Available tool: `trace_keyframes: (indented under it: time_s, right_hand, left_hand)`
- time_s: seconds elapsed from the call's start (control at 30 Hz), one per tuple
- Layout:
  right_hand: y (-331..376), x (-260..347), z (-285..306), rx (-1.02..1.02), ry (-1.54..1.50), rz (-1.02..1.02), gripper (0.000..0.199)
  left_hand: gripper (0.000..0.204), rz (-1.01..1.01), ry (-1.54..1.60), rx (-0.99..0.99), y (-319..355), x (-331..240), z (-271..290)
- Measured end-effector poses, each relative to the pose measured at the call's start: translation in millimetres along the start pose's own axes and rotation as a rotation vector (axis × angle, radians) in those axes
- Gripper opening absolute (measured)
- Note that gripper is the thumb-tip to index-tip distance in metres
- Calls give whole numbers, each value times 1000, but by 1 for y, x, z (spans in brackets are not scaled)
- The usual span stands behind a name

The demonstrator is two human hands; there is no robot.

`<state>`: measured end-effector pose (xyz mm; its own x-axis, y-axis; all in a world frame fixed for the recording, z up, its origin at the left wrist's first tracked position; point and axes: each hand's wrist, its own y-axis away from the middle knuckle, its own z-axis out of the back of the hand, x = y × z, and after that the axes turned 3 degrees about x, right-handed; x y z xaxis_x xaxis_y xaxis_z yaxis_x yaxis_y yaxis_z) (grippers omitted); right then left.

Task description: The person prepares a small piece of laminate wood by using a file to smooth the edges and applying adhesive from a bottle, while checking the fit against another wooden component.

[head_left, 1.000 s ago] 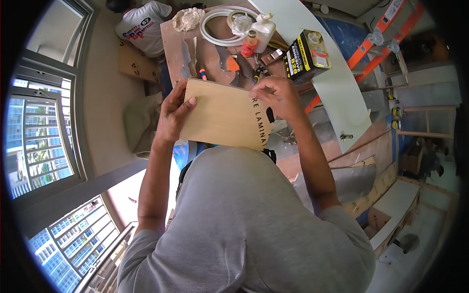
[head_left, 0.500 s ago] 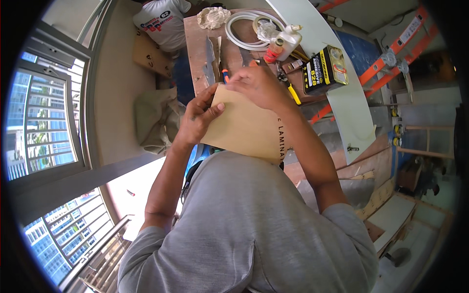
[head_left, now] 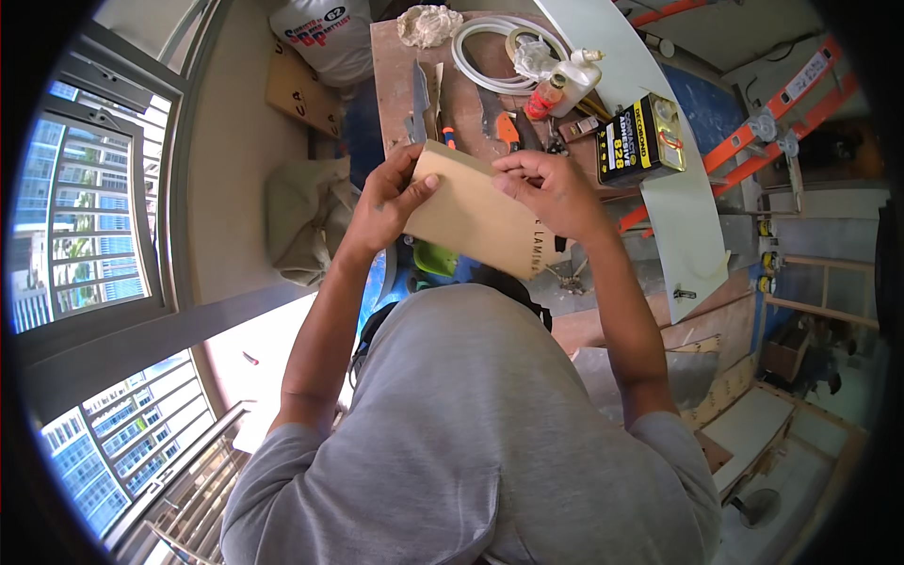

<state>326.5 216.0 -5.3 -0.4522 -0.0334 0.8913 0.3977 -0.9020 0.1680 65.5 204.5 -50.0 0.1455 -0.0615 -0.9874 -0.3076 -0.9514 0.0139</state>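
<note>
**Person: grey tee, bare arms and hands**

Short-sleeved grey T-shirt, plain heathered knit, no print seen from above. Sleeves end above the elbows, well back from the fingers; hems loose, light creasing across shoulders and back. Forearms bare from sleeve down to wrists. Left hand [head_left: 391, 202] and right hand [head_left: 551, 193] bare: no gloves, no watch or bands at the wrists behind the fingers. Rings on fingers cannot be told. A dark edge shows at the shirt's neckline.

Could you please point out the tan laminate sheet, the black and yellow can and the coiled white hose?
tan laminate sheet [head_left: 471, 217], head view, middle of its face.
black and yellow can [head_left: 633, 143], head view, its side.
coiled white hose [head_left: 471, 71], head view, left of the loop.
</note>
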Motion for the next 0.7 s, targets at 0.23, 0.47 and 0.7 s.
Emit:
trace_keyframes:
  time_s: [0.23, 0.47, 0.7]
  right_hand:
    - [11, 21, -20, -127, 188, 146, 32]
    - [-21, -41, -8, 170, -608, 0, 42]
    - [-25, -57, -23, 119, -877, 113, 62]
  left_hand:
    - [40, -59, -168, -111, -12, 1, -3]
    - [38, 93, -20, 44, -62, -7, 7]
    - [33, -55, 328, 278, -112, 11, -13]
